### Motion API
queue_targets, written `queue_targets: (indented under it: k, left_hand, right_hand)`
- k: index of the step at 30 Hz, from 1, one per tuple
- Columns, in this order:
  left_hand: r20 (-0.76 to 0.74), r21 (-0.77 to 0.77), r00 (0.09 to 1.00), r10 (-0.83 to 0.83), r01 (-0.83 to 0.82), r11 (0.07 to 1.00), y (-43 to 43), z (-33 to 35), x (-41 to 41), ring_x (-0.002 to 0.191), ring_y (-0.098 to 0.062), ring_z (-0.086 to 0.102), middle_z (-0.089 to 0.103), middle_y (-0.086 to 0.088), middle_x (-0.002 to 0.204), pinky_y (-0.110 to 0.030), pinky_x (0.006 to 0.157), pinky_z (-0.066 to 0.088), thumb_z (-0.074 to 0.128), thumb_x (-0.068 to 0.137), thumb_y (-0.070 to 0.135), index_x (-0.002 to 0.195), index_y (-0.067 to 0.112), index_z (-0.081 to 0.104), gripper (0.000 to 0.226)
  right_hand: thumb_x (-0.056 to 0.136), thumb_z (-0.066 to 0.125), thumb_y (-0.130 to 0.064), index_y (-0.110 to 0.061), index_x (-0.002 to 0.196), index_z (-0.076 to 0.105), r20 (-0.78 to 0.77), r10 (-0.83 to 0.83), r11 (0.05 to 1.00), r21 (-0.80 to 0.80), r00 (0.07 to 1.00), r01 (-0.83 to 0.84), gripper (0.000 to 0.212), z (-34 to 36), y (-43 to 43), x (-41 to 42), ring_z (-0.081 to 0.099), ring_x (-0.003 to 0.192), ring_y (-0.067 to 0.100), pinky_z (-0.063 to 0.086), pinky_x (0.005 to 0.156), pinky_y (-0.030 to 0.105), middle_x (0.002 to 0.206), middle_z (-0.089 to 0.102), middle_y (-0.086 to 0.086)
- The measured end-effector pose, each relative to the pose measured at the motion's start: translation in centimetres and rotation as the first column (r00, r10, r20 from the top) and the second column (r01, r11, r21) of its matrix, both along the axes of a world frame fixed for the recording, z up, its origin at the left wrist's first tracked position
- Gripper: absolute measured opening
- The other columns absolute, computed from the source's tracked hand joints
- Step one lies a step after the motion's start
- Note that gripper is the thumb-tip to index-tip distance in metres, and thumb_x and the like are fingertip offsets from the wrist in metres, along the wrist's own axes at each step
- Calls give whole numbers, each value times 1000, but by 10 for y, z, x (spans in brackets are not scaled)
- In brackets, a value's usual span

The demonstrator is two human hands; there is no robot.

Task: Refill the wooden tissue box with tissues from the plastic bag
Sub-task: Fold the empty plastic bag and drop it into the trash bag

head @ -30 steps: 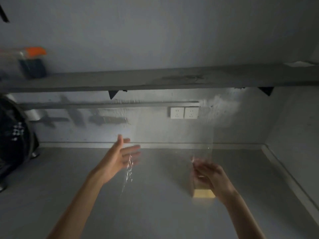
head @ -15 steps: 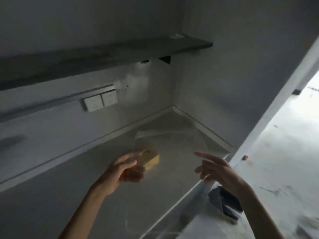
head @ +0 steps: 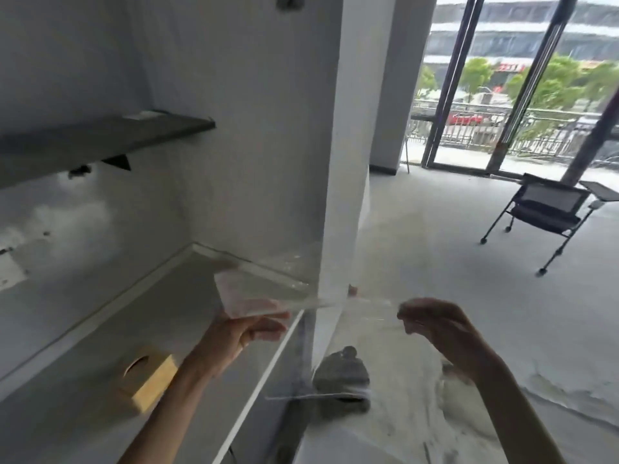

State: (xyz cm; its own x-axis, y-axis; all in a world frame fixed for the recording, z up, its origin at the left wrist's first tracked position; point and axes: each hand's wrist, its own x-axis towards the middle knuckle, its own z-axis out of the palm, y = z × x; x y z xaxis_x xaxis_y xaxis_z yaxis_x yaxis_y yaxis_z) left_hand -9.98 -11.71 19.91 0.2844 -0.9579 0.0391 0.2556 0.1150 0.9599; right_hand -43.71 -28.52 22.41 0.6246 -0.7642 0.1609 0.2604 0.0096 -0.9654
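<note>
A clear plastic bag (head: 268, 289) hangs in the air between my two hands, spread out past the counter's right end. My left hand (head: 248, 333) pinches its left edge with thumb and fingers. My right hand (head: 435, 323) grips its right edge with curled fingers. The bag looks flat, and I see no tissues in it. The wooden tissue box (head: 147, 376) stands on the grey counter (head: 67, 413) at lower left, its round hole facing up, apart from both hands.
A dark shelf (head: 100, 135) runs above the counter. A white wall end (head: 341, 195) stands right of the counter. A dark lump (head: 341, 373) lies on the floor below the bag. A black wheeled chair (head: 542, 212) stands far right near glass doors (head: 502, 95).
The view has swung right, from the counter to the open room. Both hands have carried the bag rightward past the counter's end; the wooden box now lies behind at lower left.
</note>
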Motion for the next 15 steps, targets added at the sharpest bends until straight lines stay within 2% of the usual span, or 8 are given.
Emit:
queue_targets:
  k: [1, 3, 5, 7, 9, 12, 14, 15]
  left_hand:
    - [59, -46, 998, 1, 2, 999, -15, 8, -12, 86, -29, 75, 75, -18, 100, -35, 73, 61, 84, 68, 31, 89, 11, 79, 30]
    - [93, -134, 995, -47, 60, 989, -42, 22, -35, 85, -32, 75, 76, -19, 94, -35, 75, 60, 75, 74, 18, 75, 8, 77, 10]
    - [81, -181, 988, -128, 141, 973, -69, 37, -61, 84, -37, 74, 74, -23, 93, -39, 79, 60, 72, 77, 13, 71, 6, 74, 9]
    - [126, -200, 971, -203, 225, 954, -91, 50, -78, 89, -40, 72, 72, -26, 96, -42, 83, 59, 72, 78, 13, 74, 4, 74, 10]
    - [195, -193, 942, -275, 311, 930, -112, 61, -95, 98, -42, 70, 71, -28, 103, -42, 88, 57, 57, 82, 0, 83, 0, 74, 17]
    - [297, -148, 894, -334, 389, 909, -134, 80, -118, 110, -39, 66, 68, -25, 115, -36, 92, 56, 44, 80, -3, 97, -3, 74, 34]
    - [450, -70, 845, -287, 354, 933, -143, 91, -137, 118, -26, 64, 70, -12, 121, -29, 96, 53, 42, 77, -5, 96, 4, 77, 41]
    - [581, -35, 787, -207, 278, 960, -147, 96, -146, 122, -17, 61, 68, -2, 126, -29, 102, 50, 41, 76, -9, 89, 10, 80, 46]
  right_hand:
    - [60, 88, -20, -4, 77, 81, 9, -38, 998, -55, 999, 39, 24, 9, -6, -16, 70, 67, 20, 57, 66, 27, 76, 76, 10]
    - [76, 69, 6, 9, 77, 75, 0, -52, 981, -188, 999, 51, 6, 18, -21, -47, 69, 70, 22, 55, 67, 27, 80, 76, 10]
    - [79, 51, 24, 12, 78, 72, -31, -53, 959, -279, 998, 42, 25, 27, -37, -78, 68, 75, 22, 54, 69, 24, 85, 74, 11]
    - [78, 50, 17, 5, 79, 76, -1, -22, 970, -243, 1000, 21, 29, 39, -48, -105, 68, 85, 27, 55, 76, 29, 91, 73, 14]
    - [78, 45, 0, 4, 88, 77, 13, 6, 979, -203, 1000, -3, 34, 49, -60, -133, 66, 93, 31, 55, 84, 36, 100, 71, 17]
    - [89, 54, -19, -1, 97, 76, -67, -36, 962, -274, 997, 16, 29, 61, -81, -165, 67, 95, 29, 57, 84, 38, 106, 70, 15]
    - [88, 65, -11, -16, 99, 77, -138, -173, 908, -406, 975, 104, 17, 69, -91, -174, 69, 87, 19, 59, 76, 32, 99, 74, 5]
    - [87, 66, -3, -25, 98, 77, -160, -251, 867, -476, 955, 148, 27, 72, -95, -176, 69, 82, 14, 59, 71, 27, 95, 74, 0]
